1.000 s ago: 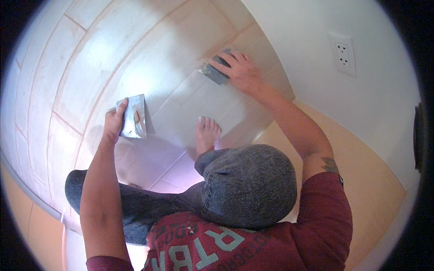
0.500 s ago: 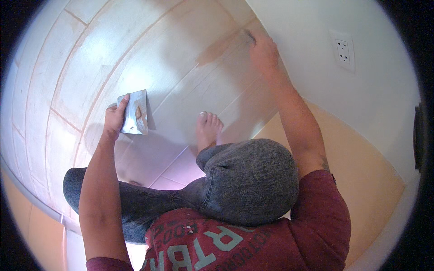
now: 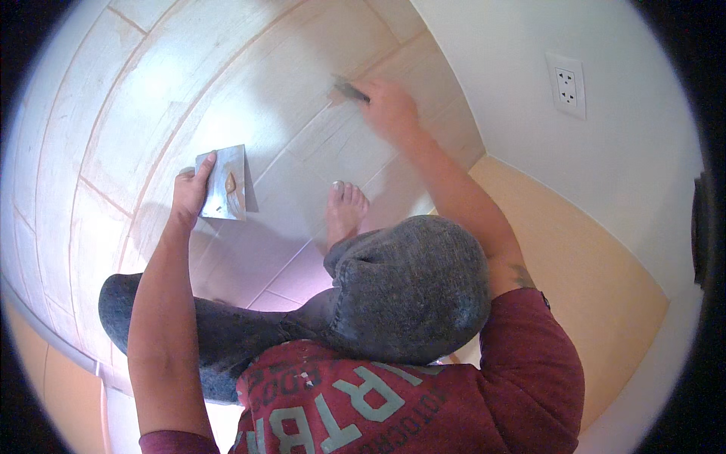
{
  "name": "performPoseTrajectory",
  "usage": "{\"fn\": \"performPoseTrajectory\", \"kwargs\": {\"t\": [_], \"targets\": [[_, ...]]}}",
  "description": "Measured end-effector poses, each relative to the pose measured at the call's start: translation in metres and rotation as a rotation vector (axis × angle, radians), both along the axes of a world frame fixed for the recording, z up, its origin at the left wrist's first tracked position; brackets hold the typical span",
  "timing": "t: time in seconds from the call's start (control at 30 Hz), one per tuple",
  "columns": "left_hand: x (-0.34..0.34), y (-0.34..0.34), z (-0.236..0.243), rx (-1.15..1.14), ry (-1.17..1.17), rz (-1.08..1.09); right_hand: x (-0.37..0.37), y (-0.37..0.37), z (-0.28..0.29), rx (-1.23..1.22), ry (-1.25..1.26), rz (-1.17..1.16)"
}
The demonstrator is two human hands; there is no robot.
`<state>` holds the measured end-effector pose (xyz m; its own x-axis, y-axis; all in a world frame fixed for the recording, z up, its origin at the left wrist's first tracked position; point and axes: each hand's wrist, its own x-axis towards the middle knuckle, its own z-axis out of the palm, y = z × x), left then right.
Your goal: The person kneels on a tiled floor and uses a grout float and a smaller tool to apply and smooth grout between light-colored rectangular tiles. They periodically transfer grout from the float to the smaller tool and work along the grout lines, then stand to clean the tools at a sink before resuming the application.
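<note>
Plate (image 3: 217,189), metal, with brown paste (image 3: 231,183), clamped in our left hand (image 3: 191,194). Spreader (image 3: 350,91), dark, clasped in our right hand (image 3: 393,113) over floor tiles (image 3: 302,129).

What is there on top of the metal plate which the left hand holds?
A brown dab lies on the plate, right of its middle. The left hand covers part of the left side; what lies there cannot be seen.
</note>
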<state>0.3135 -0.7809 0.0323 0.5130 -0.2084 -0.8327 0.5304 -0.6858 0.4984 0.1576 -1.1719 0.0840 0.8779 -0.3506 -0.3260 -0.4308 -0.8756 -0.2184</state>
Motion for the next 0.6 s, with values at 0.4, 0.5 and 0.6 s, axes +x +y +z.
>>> {"fn": "performPoseTrajectory", "kwargs": {"t": [0.4, 0.5, 0.6], "targets": [[0.001, -0.002, 0.006, -0.022, -0.008, -0.022, -0.037, 0.045, 0.006, -0.028, -0.132, 0.437], [-0.001, -0.001, 0.005, 0.029, -0.005, -0.02, -0.034, 0.041, -0.006, -0.087, -0.275, 0.49], [-0.001, -0.001, 0.003, 0.001, 0.007, 0.007, -0.032, 0.041, -0.022, -0.136, -0.287, 0.506]]}}
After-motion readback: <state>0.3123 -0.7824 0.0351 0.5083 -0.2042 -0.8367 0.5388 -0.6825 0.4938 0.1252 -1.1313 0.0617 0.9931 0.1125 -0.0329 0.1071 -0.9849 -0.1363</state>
